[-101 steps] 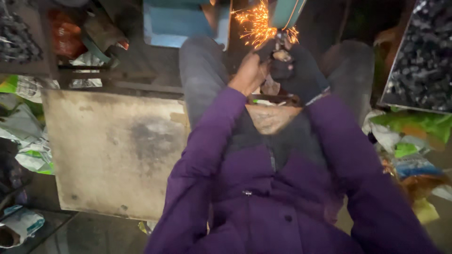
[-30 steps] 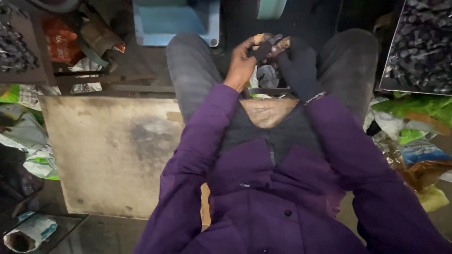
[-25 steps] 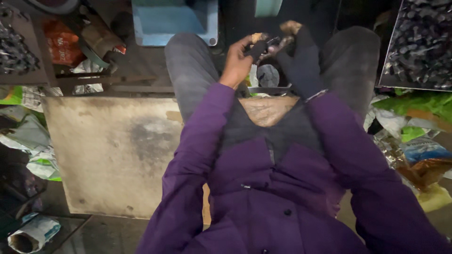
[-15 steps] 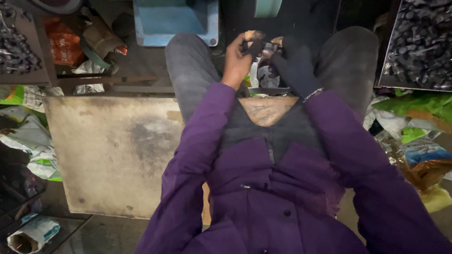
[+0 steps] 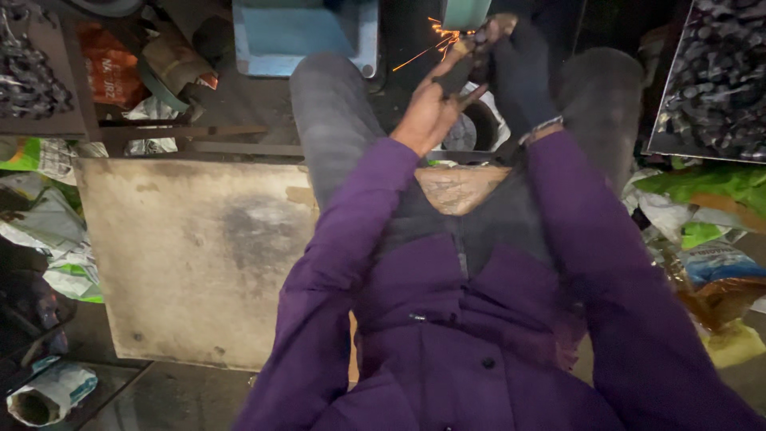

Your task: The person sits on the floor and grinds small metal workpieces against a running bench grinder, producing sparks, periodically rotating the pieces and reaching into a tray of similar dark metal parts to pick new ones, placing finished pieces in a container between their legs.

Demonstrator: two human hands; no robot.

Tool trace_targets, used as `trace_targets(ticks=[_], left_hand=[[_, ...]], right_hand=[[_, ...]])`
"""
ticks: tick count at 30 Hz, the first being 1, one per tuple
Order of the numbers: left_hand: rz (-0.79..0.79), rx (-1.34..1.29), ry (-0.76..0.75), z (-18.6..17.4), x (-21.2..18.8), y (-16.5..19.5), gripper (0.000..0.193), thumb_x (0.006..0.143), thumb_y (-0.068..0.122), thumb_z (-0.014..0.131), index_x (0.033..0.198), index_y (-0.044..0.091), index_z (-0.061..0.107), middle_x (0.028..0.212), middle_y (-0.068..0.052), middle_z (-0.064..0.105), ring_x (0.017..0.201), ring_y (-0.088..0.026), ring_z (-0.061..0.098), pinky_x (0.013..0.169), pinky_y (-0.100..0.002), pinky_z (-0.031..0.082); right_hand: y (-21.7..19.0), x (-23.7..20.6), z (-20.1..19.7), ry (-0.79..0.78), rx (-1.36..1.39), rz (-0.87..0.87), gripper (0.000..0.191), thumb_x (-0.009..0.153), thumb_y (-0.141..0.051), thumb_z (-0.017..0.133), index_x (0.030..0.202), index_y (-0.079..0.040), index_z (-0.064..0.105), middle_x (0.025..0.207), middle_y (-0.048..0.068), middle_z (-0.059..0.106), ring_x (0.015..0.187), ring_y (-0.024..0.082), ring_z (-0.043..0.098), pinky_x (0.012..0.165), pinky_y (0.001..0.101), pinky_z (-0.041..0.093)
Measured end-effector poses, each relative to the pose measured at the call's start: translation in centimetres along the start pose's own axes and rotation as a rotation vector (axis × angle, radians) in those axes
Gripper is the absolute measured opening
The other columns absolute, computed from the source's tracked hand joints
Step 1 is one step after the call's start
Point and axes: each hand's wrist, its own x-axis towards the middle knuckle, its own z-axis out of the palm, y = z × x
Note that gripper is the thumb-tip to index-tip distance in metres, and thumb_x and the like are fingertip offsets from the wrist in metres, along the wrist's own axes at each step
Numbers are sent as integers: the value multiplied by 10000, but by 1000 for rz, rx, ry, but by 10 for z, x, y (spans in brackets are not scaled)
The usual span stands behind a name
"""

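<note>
With both hands, left hand (image 5: 427,112) bare, right hand (image 5: 519,68) gloved, pinching the small metal piece (image 5: 471,52), a light, steady touch on the grinding wheel (image 5: 464,12) seems best.

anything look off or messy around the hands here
Orange sparks fly beside the left hand, which is bare, while the right hand wears a dark glove; both pinch a small dark piece at the grinding wheel. Crumpled bags and wrappers lie scattered on the floor at both sides.

A small dark metal piece (image 5: 467,68) is pinched by the bare left hand (image 5: 431,112) and gloved right hand (image 5: 519,68), sparks (image 5: 435,36) thrown at the grinding wheel (image 5: 465,12).
</note>
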Motion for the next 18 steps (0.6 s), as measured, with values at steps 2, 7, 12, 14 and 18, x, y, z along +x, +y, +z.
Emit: trace_targets(ticks=[2,7,12,14,18], left_hand=[[-4,53,-25,5,0,-8,556,1045,-76,360,1579,74,385,1593,-43,424,1433,-208,456,1193,-506,428],[-28,106,-86,-5,8,-18,634,987,-120,354,1597,49,381,1610,-96,418,1444,-234,457,1221,-508,422],[-142,680,-22,-20,9,-17,597,952,-126,377,1526,5,480,1518,-108,539,1411,-205,502,1180,-352,403],[-102,676,-22,-18,0,-16,338,1143,-49,442,1453,-73,576,1333,-194,645,1254,-298,603,1089,-401,491],[-302,880,-336,6,-29,-10,711,831,-169,423,1487,98,484,1415,-88,570,1318,-238,555,1126,-342,448]], right_hand=[[3,9,-4,34,58,87,213,1074,-263,651,1072,-51,665,893,-14,687,752,71,633,648,234,508],[-8,-8,-11,113,115,59,245,1113,-288,635,1137,-54,699,937,-10,681,818,77,615,722,255,520],[-55,-49,-36,64,-726,-247,236,1105,-255,669,1137,-23,696,1006,97,720,894,214,696,803,366,546],[-68,-64,-38,187,-808,-208,254,1054,-256,707,1139,-16,705,989,122,733,877,233,712,780,374,547],[-67,-79,-23,260,-477,-201,221,1092,-223,652,1178,-24,699,1073,134,753,971,234,722,861,349,562]])
